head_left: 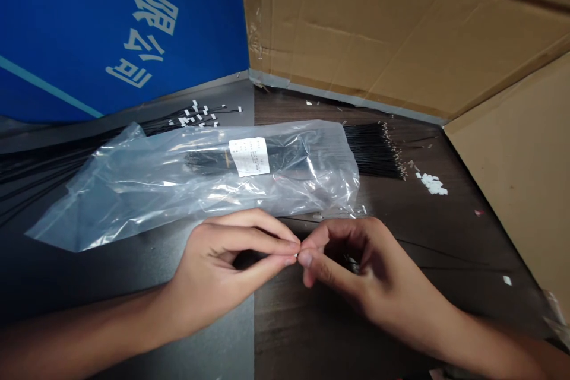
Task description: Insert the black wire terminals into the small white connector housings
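Fingertips of the left hand [236, 255] and right hand [356, 267] cover most of a white piece [295, 255], its shape too small to tell. Whether the right hand grips anything is hidden. Both forearms [111, 326] run off the picture. The label's [249, 157] small print is unreadable. The left edge cuts off the black wires [44, 157] and blue board [66, 18].

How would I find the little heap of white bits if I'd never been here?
Find the cardboard on the right, then the dark table beside it. Look right of the clear bag, past the tips of the black wires. The heap is many white bits bunched together, while one white piece lies alone nearer the camera.
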The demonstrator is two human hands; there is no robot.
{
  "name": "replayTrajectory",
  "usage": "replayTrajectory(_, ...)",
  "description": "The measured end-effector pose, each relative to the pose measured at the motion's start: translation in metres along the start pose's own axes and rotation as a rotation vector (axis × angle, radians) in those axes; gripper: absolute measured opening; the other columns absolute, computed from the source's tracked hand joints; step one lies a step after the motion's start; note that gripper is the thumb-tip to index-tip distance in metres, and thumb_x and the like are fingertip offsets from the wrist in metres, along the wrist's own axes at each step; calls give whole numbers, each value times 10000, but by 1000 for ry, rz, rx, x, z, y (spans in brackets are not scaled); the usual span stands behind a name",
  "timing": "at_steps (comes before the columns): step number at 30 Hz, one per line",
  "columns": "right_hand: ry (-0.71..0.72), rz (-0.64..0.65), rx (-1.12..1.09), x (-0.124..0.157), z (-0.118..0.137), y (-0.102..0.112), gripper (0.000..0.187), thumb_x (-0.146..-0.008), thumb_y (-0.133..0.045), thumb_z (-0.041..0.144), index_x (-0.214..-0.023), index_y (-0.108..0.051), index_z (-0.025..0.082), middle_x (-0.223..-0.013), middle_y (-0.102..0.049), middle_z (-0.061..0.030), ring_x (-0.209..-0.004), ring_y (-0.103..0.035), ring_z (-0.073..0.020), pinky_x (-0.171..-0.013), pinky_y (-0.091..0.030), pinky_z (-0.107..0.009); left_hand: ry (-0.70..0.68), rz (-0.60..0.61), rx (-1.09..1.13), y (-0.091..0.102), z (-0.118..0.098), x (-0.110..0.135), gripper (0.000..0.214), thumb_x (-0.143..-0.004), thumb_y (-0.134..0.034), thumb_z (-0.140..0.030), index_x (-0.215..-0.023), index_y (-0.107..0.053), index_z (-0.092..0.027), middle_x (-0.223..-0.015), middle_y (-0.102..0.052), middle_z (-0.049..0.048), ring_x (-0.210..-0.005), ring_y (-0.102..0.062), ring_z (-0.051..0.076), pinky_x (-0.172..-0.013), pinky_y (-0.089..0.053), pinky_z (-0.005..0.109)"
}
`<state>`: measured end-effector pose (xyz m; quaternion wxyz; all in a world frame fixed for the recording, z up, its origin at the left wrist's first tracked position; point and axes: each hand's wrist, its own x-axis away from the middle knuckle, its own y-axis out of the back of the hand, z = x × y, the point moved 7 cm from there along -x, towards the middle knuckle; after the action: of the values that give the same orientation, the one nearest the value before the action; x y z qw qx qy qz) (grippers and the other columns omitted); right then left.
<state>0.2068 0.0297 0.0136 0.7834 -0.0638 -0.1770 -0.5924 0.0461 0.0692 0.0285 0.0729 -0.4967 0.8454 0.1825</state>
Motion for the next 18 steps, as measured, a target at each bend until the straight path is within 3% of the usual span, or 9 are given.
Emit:
replayTrajectory(4,44,-56,30,-1,4,6,71,-898,-783,247,-853,-776,193,-791,-775,5,-736,-678,-135,-683,-510,-219,50,-72,48,4,5,-2,242,-842,-799,13,-891,-882,-209,-885,-844,42,-779,-803,134,-732,-647,163)
replayTrajectory(7,58,-82,76,0,6,8,115,-915,-756,260,-827,-760,184,-783,-765,-3,-741,-672,-138,-692,-518,-219,78,-101,89,5,7,-1,226,-827,-804,19,-857,-876,-193,-871,-843,49,-778,-804,136,-731,-642,160)
replayTrajectory(18,87,-53,53,0,7,6,158,-904,-800,311,-826,-760,179,-794,-768,-31,-761,-681,-163,-720,-543,-244,58,-70,154,3,3,-2,197,-814,-800,28,-828,-860,-159,-858,-836,77,-757,-797,141,-736,-652,182)
